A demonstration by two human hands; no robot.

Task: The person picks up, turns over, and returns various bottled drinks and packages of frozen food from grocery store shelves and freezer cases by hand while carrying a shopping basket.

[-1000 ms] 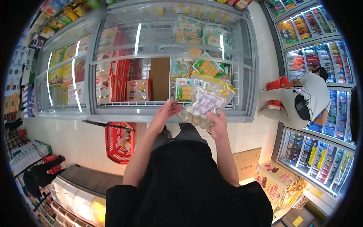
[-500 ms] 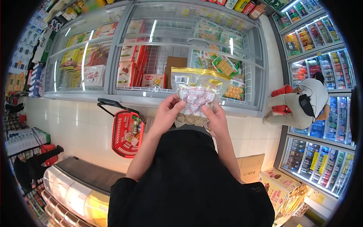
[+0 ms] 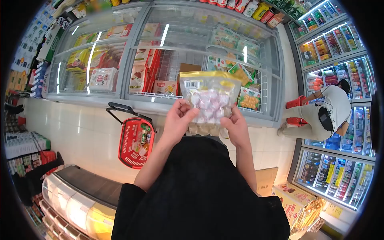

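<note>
A clear plastic bag (image 3: 211,98) with a gold top band, a barcode and round pieces inside is held upright in front of my body. My left hand (image 3: 180,120) grips its left edge between thumb and fingers. On the opposite edge, my right hand (image 3: 237,125) pinches the bag in the same way. Behind the bag lies the chest freezer (image 3: 168,105) with glass lids, holding red packets (image 3: 165,87), green packets (image 3: 249,98) and a brown carton (image 3: 189,69).
A red shopping basket (image 3: 135,143) with a few items stands on the floor at left. On the right, a person (image 3: 334,108) bends beside upright fridges (image 3: 340,138) with a red basket. A cardboard box (image 3: 266,181) and a glass display case (image 3: 80,204) are behind me.
My left hand has gone from open beside the bag to gripping it. The bag moved left and turned upright between both hands. The view has shifted, and the floor basket appears farther right.
</note>
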